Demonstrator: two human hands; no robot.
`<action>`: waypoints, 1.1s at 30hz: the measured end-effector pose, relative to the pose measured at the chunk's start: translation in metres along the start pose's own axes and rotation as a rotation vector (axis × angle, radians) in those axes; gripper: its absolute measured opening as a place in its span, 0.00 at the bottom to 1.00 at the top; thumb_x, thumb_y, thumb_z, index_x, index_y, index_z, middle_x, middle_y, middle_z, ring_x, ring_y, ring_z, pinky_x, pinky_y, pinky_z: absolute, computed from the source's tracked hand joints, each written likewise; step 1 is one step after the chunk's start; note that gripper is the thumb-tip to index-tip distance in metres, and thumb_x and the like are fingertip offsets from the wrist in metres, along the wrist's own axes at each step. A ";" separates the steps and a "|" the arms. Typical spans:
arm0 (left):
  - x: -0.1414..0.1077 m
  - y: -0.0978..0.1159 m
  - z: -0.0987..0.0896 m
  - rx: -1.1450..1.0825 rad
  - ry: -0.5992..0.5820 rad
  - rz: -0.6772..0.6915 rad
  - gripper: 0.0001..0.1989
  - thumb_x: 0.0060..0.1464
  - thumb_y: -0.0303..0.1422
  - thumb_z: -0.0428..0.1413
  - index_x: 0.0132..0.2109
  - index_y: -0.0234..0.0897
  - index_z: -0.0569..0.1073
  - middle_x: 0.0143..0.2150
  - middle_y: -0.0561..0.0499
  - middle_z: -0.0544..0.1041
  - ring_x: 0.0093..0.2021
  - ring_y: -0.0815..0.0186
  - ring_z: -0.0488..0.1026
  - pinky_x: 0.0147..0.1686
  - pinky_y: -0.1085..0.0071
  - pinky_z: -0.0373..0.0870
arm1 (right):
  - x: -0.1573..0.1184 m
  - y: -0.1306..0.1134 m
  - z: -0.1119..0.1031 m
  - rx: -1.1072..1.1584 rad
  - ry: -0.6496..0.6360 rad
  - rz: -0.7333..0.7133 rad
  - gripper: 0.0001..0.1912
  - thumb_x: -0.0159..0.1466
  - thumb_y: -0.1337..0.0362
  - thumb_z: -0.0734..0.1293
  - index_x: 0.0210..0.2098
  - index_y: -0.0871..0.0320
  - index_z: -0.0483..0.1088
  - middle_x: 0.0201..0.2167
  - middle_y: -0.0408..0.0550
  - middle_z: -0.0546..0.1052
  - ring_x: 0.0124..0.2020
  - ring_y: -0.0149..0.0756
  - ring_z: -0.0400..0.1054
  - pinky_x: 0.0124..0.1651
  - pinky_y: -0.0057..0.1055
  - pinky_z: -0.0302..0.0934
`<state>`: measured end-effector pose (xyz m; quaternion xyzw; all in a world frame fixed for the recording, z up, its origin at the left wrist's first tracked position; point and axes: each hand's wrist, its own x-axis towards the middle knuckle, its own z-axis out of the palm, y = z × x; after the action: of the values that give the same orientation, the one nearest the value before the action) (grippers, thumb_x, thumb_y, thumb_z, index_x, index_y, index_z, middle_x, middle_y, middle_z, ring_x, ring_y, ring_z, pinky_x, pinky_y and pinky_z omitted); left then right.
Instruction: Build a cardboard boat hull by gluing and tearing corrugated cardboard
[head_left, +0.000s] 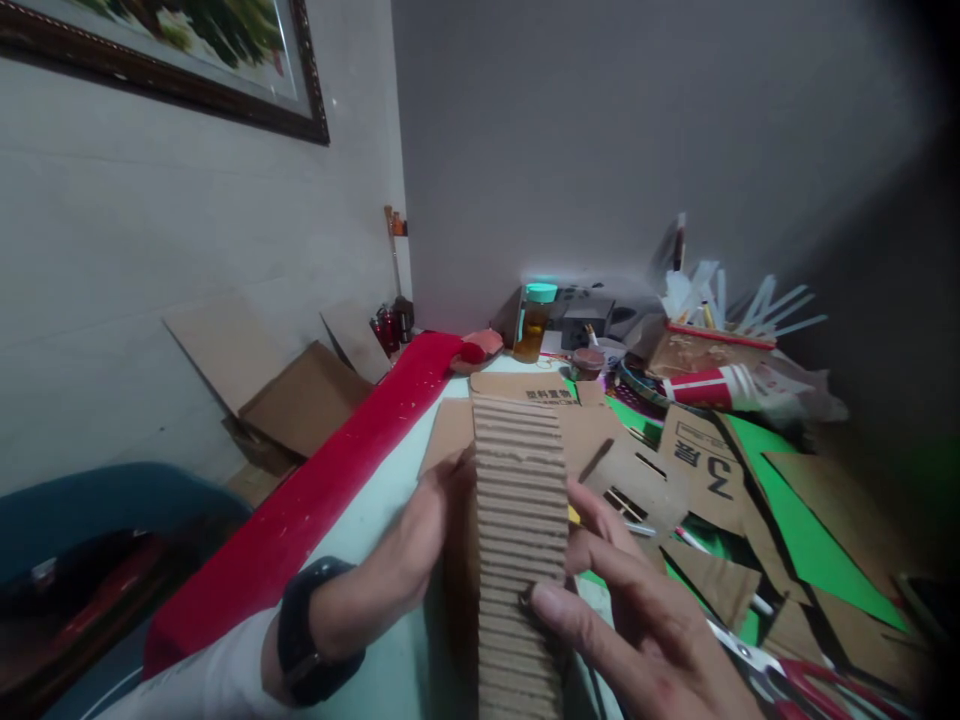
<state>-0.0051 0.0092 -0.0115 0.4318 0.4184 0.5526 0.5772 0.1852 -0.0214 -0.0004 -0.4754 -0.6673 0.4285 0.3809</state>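
A cardboard piece (519, 540) with a ridged, corrugated strip facing me stands close in the middle of the view. My left hand (420, 535), with a black watch (319, 630) at the wrist, grips its left side; the fingertips are hidden behind it. On the other side, my right hand (637, 610) holds the right edge, its thumb pressed on the ridges beside a small dark hole and its fingers along the edge. Just beyond lies a flat cardboard sheet (517, 384) with printed characters.
Red-handled scissors (802, 680), a green sheet (832, 540) and printed cardboard (701, 465) lie to the right. Farther back are a bottle (532, 325), red-and-white paper cups (705, 387) and a box of white sticks (709, 350). Red cloth (330, 500) covers the left table edge; a blue tub (150, 490) stands below.
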 end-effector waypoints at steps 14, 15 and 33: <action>-0.008 0.002 0.011 -0.049 -0.063 -0.043 0.21 0.64 0.43 0.55 0.61 0.44 0.72 0.60 0.46 0.76 0.62 0.51 0.70 0.62 0.57 0.64 | 0.000 0.019 0.014 -0.171 -0.074 0.052 0.17 0.68 0.50 0.63 0.50 0.49 0.75 0.73 0.45 0.56 0.74 0.47 0.42 0.73 0.55 0.36; -0.008 0.002 0.011 -0.042 -0.060 -0.052 0.22 0.64 0.43 0.56 0.61 0.43 0.72 0.60 0.45 0.76 0.62 0.51 0.69 0.62 0.56 0.63 | 0.000 0.016 0.013 -0.177 -0.090 0.048 0.18 0.68 0.51 0.63 0.53 0.47 0.74 0.72 0.44 0.57 0.74 0.46 0.44 0.73 0.54 0.38; 0.001 -0.001 0.003 0.047 -0.136 -0.001 0.16 0.65 0.37 0.56 0.58 0.42 0.73 0.59 0.47 0.77 0.63 0.55 0.69 0.63 0.57 0.62 | 0.003 -0.015 -0.008 -0.451 0.050 -0.322 0.10 0.71 0.61 0.62 0.34 0.52 0.72 0.55 0.51 0.76 0.59 0.42 0.70 0.56 0.37 0.68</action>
<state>-0.0022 0.0097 -0.0122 0.4818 0.3913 0.5117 0.5940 0.1868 -0.0195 0.0164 -0.4463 -0.8033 0.1912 0.3449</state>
